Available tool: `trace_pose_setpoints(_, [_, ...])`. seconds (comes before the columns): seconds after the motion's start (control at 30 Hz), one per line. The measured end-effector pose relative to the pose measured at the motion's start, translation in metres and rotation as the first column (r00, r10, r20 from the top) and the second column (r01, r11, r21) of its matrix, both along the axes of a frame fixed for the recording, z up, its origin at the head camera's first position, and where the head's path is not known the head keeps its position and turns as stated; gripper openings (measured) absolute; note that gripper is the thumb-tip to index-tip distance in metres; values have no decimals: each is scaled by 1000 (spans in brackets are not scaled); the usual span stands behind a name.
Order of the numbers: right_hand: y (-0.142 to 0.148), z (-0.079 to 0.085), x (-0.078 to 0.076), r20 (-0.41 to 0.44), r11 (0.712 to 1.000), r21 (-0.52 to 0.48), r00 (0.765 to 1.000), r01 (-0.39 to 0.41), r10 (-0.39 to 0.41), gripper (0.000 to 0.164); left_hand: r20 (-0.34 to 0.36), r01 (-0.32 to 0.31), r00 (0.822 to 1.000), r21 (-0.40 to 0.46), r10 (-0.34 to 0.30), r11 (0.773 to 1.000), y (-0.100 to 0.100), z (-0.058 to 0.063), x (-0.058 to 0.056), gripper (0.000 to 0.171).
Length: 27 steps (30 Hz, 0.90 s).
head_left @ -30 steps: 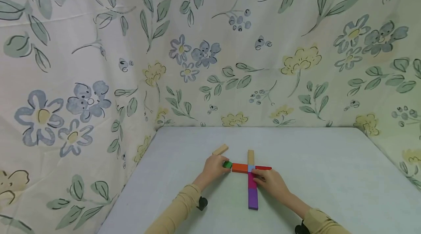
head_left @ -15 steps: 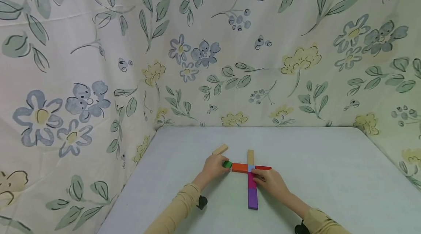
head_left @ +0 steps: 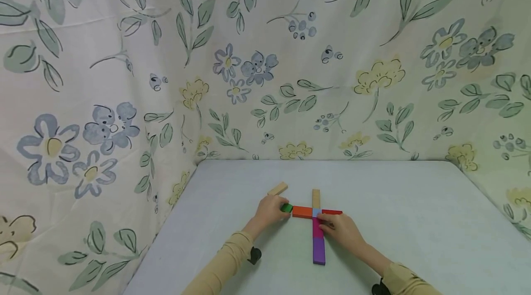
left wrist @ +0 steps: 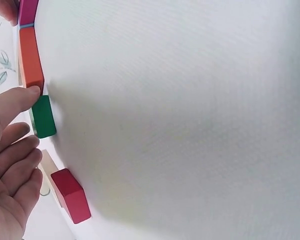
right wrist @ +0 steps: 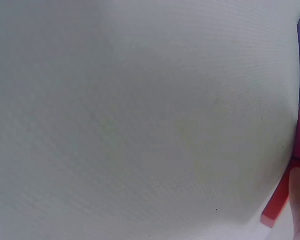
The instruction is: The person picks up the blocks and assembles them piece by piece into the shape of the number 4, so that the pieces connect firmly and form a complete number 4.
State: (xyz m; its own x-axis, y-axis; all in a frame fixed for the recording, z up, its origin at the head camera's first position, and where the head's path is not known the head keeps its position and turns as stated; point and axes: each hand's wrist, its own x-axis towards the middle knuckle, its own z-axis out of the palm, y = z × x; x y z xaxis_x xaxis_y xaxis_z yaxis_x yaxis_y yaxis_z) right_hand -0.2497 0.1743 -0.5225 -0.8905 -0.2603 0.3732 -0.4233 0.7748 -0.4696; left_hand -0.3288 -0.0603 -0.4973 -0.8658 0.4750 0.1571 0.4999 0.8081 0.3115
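Observation:
A flat cross of coloured wooden blocks lies on the white table. Its light blue block (head_left: 317, 212) sits at the centre, with an orange block (head_left: 302, 212) to the left, a red block (head_left: 333, 212) to the right, and a magenta block (head_left: 317, 227) and purple block (head_left: 319, 251) below. My left hand (head_left: 271, 209) holds a green block (left wrist: 44, 116) between thumb and fingers, at the orange block's left end. My right hand (head_left: 341, 229) reaches in from the right. Its index fingertip touches near the light blue block, its thumb beside the magenta one.
A plain wooden block (head_left: 316, 198) forms the top of the cross. Another plain block (head_left: 278, 188) lies slanted beyond the left hand. In the left wrist view, another red block (left wrist: 71, 196) stands beside the left fingers, hidden from the head view. Floral cloth hangs behind the table.

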Motion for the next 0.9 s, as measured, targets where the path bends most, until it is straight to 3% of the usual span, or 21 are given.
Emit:
trace_pose_setpoints(0.2, [0, -1, 0, -6, 1000, -3, 1000, 6, -6, 26, -31, 5, 1000, 31, -4, 999, -1, 7, 1, 40])
trace_pose_setpoints(0.47, [-1, -2, 0, 4, 1000, -5, 1000, 9, -9, 26, 35, -56, 998, 139, 52, 989, -7, 26, -9, 41])
trace_pose_setpoints(0.77, [1, 2, 0, 9, 1000, -4, 1000, 7, -7, 26, 31, -112, 994, 138, 109, 984, -15, 45, -30, 34])
trace_pose_setpoints(0.9, [-1, 2, 1, 17, 1000, -4, 1000, 5, -5, 26, 39, -132, 991, 85, 129, 988, -17, 48, -36, 33])
